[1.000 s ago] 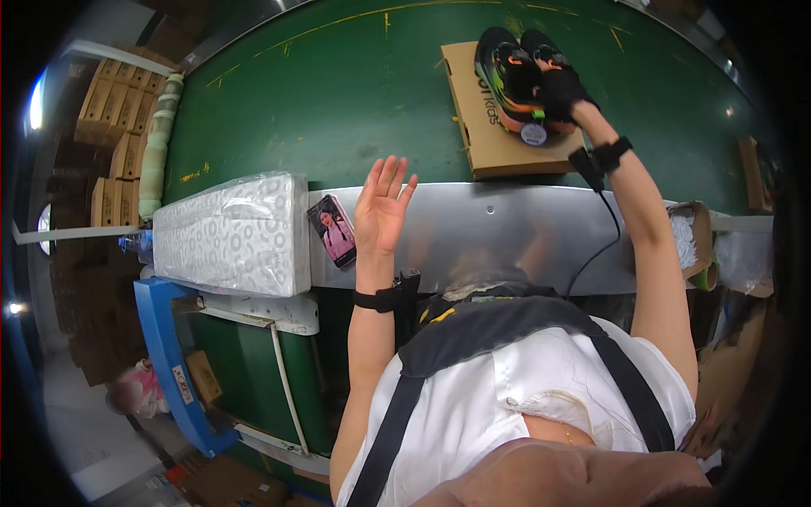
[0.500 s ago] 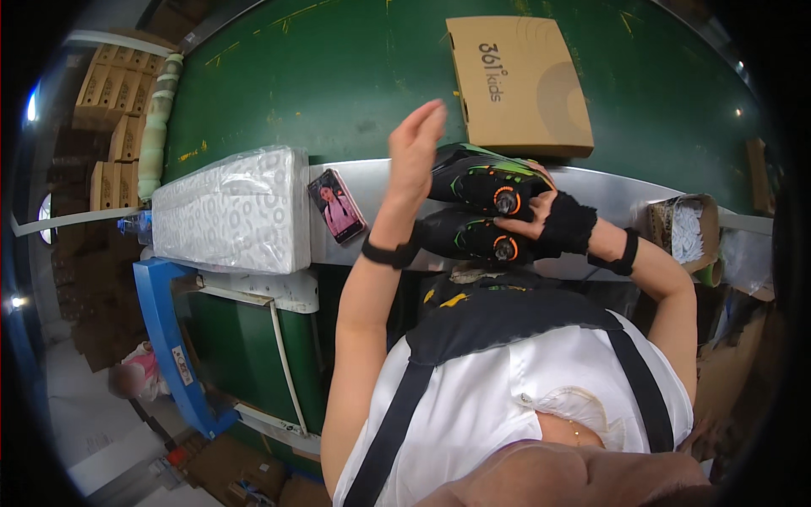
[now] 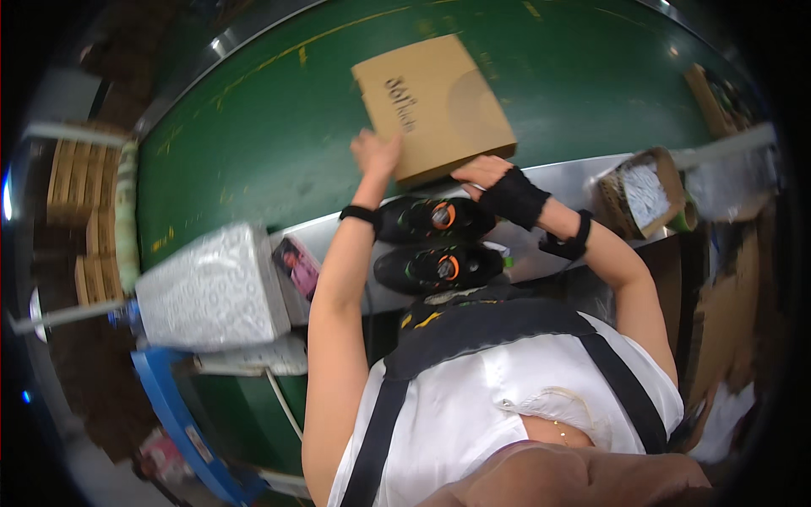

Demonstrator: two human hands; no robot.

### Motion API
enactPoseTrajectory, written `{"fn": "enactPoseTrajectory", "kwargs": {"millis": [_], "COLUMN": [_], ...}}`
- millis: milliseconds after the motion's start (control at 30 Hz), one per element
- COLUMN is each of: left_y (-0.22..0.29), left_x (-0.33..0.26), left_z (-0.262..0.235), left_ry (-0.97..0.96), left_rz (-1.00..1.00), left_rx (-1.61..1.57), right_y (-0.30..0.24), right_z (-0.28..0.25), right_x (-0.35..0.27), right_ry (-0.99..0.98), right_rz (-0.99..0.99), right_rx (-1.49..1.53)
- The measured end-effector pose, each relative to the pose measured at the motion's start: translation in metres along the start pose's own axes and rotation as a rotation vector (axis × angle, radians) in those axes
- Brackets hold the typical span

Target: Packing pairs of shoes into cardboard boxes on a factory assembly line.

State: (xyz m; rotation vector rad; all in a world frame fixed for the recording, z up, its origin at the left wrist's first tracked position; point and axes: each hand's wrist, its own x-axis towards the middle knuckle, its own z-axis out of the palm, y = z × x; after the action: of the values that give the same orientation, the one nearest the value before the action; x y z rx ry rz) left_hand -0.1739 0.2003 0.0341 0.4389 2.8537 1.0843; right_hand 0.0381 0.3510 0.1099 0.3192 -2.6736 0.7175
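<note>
A flat brown cardboard shoe box (image 3: 439, 101) lies on the green conveyor belt (image 3: 253, 144). My left hand (image 3: 376, 154) grips its near left edge. My right hand (image 3: 486, 173), in a black fingerless glove with a wrist strap, holds the near edge by the right corner. Two black sneakers with orange and green accents lie side by side on the metal ledge (image 3: 557, 173) under my forearms, the far sneaker (image 3: 431, 218) and the near sneaker (image 3: 439, 266). Neither hand touches them.
A stack of white patterned paper (image 3: 211, 287) sits at the left of the ledge with a phone (image 3: 297, 264) leaning beside it. A small open carton of white items (image 3: 642, 190) stands at the right. A blue frame (image 3: 169, 406) and stacked cardboard (image 3: 72, 194) are at left.
My right hand brought the sneakers off the box to the metal ledge and let them go. Both hands then reached up to the box's near edge.
</note>
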Motion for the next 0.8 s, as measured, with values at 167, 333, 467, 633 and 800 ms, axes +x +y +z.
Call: {"fn": "enactPoseTrajectory", "kwargs": {"millis": [167,333,467,633,800], "left_y": [0.046,0.137,0.114,-0.023,-0.055], "left_x": [-0.021,-0.038,-0.007,0.02,-0.015], "left_z": [-0.001,-0.022,-0.013,-0.004,-0.033], "left_ry": [-0.593,-0.3,-0.267,-0.426,-0.468], "left_rz": [-0.324,-0.009,0.169,0.179,0.006], "left_rx": [-0.798,-0.807,-0.515,-0.311,-0.354], "right_y": [0.042,0.055,0.067,0.108,0.157], "right_z": [0.04,0.024,-0.021,-0.084,-0.097], "right_x": [-0.001,0.011,0.006,-0.045,-0.18], "right_ry": [-0.018,0.23,0.541,1.047,1.143], "right_rz": [0.236,0.514,0.549,0.862,1.082], "right_rx": [-0.541,-0.113,0.206,0.982,0.302]}}
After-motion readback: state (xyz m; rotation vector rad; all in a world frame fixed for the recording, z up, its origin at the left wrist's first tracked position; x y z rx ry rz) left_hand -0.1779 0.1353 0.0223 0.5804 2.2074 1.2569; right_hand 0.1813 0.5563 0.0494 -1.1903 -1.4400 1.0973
